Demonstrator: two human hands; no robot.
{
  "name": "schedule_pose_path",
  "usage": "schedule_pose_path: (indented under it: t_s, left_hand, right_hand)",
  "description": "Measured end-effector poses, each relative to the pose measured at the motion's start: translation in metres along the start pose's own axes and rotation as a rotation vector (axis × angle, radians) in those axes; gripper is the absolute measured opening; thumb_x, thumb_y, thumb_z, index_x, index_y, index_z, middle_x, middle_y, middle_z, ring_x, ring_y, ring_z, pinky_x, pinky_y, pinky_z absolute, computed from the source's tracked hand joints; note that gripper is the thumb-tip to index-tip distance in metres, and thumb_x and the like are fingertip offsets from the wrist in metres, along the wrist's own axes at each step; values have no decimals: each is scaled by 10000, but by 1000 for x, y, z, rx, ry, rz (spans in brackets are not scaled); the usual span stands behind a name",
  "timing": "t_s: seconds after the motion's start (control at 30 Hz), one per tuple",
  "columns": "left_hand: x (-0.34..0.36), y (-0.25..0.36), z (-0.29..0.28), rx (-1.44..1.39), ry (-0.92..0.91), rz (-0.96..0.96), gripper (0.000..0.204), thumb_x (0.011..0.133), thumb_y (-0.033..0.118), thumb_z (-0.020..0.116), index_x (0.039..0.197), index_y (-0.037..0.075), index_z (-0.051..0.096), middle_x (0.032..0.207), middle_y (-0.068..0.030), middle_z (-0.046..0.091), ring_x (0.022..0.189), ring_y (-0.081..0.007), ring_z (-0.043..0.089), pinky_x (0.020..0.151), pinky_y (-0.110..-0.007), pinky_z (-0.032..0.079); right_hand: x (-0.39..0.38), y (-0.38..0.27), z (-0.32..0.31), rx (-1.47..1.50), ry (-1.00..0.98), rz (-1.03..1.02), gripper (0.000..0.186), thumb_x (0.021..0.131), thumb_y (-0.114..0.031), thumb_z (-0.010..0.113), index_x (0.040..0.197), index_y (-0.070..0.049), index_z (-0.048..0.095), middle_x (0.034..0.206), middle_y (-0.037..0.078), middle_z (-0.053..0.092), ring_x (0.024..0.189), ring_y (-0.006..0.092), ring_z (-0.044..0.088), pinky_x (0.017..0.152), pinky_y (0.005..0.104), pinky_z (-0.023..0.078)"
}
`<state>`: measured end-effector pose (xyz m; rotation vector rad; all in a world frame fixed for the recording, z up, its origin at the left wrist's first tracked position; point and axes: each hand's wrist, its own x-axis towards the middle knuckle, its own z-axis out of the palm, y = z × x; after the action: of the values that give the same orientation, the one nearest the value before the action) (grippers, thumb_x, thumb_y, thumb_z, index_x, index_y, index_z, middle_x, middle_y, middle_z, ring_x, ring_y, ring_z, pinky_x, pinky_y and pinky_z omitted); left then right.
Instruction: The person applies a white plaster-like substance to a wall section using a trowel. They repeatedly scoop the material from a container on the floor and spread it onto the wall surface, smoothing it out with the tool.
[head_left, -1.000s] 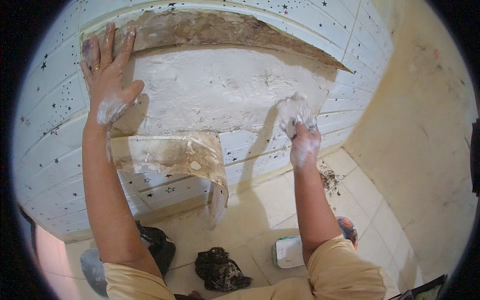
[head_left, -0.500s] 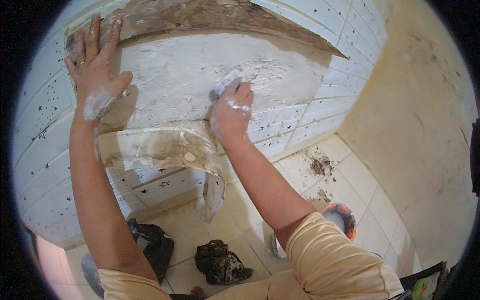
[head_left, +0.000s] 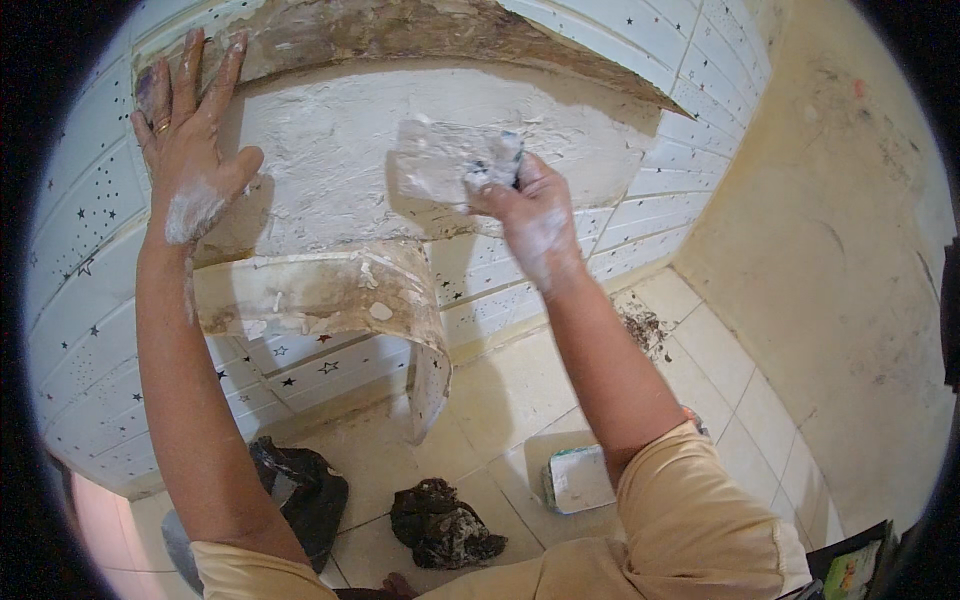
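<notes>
My left hand [head_left: 195, 150], fingers spread and a ring on one, lies against the peeled, brown-backed wall covering [head_left: 360, 40] at upper left, with white paste on the wrist. My right hand [head_left: 530, 215], also smeared white, grips a paste-coated flat tool [head_left: 445, 155], probably a scraper, at the rough white patch of wall [head_left: 320, 130]; its exact shape is hidden by paste. Below the patch, a torn, stained strip [head_left: 330, 290] of covering hangs and curls down over the white, star-patterned wall covering [head_left: 90, 260].
On the tiled floor lie a black bag [head_left: 295, 490], a dark crumpled lump [head_left: 445, 525], dirt debris [head_left: 645, 330] and a pale rectangular tray [head_left: 578, 478] beside my right arm, which mostly hides an orange-rimmed container [head_left: 695, 418]. A stained beige wall [head_left: 820, 250] stands at the right.
My right hand swept left across the white patch, then came slightly back rightward with the tool turned flatter. My left hand stayed on the covering while the view shifted slightly.
</notes>
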<state>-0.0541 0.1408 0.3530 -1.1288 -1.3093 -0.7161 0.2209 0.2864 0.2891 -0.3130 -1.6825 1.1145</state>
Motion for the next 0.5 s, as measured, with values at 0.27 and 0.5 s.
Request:
schedule_pose_path:
  t_s: [0.27, 0.5]
  left_hand:
    - [1, -1, 4, 30, 32, 28, 971, 500, 256, 598, 1400, 440, 285, 1526, 35, 157, 1407, -306, 77, 1098, -576, 16]
    - [1, 3, 8, 12, 48, 19, 984, 496, 243, 594, 1405, 440, 275, 1528, 35, 154, 1405, -320, 84, 1100, -565, 10]
  right_hand:
    - [81, 54, -108, -218, 92, 16, 220, 757, -5, 641, 976, -15, 647, 811, 22, 627, 694, 106, 545, 628, 266, 467]
    - [102, 70, -209, 181, 96, 271, 186, 860, -102, 571, 1041, -62, 591, 897, 24, 634, 743, 123, 584, 514, 241, 437]
